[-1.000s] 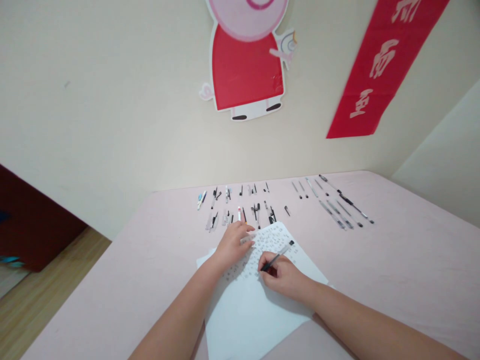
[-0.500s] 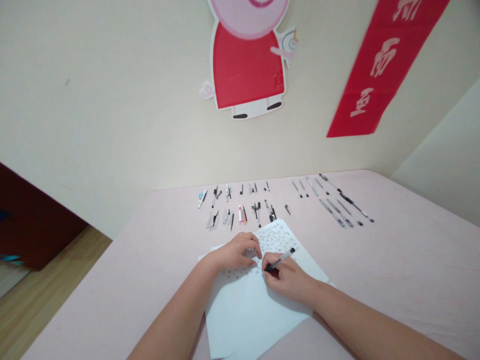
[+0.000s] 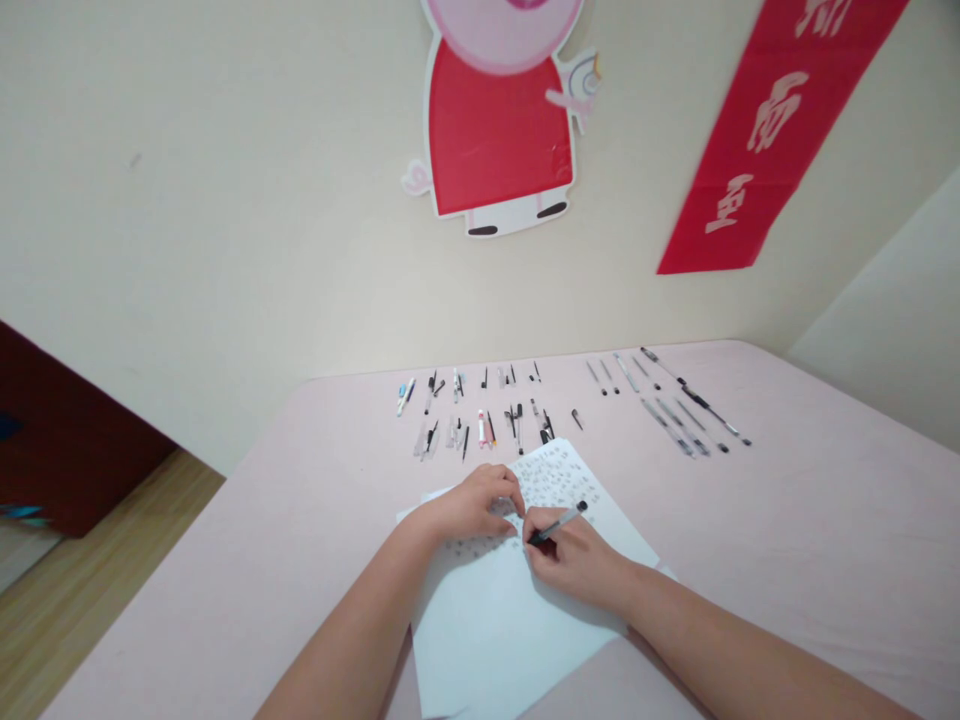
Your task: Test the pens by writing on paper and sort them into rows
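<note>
On the pink table (image 3: 795, 540), the right hand (image 3: 574, 563) is grasping a pen (image 3: 556, 524) over the paper (image 3: 517, 630)

From my remote seat, I am looking through the head view; the right hand is pinching the pen between thumb and fingers, above the middle of the paper; the pen is leaning, its black lower part sitting within the fingers and its dark back end pointing up to the right; its tip is hiding from me, so I cannot tell if it is touching the sheet; the left hand (image 3: 478, 502) is resting on the paper just beside, its fingers bending and its thumb lying apart from them; small dark marks (image 3: 555, 475) are covering the upper part of the paper, while the lower part is showing white; beyond the paper, pen pieces (image 3: 519, 425), black and clear, are lying in two rows; to the right of them, slender pens (image 3: 696, 399) are lying slantwise; on the wall (image 3: 262, 200), a red-dressed cutout figure (image 3: 501, 130) and a red banner (image 3: 795, 110) are hanging.
</note>
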Demonstrator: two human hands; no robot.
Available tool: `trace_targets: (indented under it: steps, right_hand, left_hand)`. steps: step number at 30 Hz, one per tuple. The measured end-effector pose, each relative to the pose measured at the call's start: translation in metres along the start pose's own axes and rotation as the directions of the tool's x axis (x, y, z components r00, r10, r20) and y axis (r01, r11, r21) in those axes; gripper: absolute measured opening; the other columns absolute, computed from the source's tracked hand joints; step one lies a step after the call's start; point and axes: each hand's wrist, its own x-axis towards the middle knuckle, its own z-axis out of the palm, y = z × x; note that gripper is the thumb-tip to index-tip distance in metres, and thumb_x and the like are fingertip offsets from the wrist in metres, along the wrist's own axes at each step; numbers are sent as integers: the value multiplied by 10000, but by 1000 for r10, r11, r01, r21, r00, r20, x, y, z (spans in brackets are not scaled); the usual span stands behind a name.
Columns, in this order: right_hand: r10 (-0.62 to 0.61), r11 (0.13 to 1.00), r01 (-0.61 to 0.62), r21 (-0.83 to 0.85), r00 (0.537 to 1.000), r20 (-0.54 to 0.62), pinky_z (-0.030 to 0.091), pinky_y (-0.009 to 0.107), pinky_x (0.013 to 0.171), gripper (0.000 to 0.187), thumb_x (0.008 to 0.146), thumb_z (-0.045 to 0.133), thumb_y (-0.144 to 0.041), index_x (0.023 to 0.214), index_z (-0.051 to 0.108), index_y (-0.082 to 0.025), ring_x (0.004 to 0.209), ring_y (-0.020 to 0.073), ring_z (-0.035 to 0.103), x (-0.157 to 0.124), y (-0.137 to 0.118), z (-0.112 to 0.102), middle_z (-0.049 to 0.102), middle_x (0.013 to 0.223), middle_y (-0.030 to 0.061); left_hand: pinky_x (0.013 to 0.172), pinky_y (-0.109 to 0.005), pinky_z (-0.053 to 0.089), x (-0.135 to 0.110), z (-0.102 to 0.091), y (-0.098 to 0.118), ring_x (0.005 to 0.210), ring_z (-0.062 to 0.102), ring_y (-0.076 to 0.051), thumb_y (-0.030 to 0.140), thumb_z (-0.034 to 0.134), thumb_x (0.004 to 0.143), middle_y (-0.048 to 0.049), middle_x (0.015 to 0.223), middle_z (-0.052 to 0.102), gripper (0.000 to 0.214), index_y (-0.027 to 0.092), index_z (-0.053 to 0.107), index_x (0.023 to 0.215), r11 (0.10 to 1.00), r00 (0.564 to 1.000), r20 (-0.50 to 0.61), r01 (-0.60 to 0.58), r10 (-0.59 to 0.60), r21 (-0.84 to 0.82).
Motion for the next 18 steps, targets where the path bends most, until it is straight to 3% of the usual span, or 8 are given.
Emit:
trace_targets:
  steps: [18]
  right_hand:
    - [22, 1000, -22, -8, 1000, 9, 380, 233, 543, 139, 660, 462, -86, 664, 555, -188, 537, 118, 472, 1, -1, -3, 520, 579, -22]
  left_hand:
    - [929, -324, 333, 0, -1, 0, 1014, 475, -205, 240, 714, 660, -40, 1009, 564, 210, 224, 654, 861, 1000, 1000, 3, -6, 6, -11]
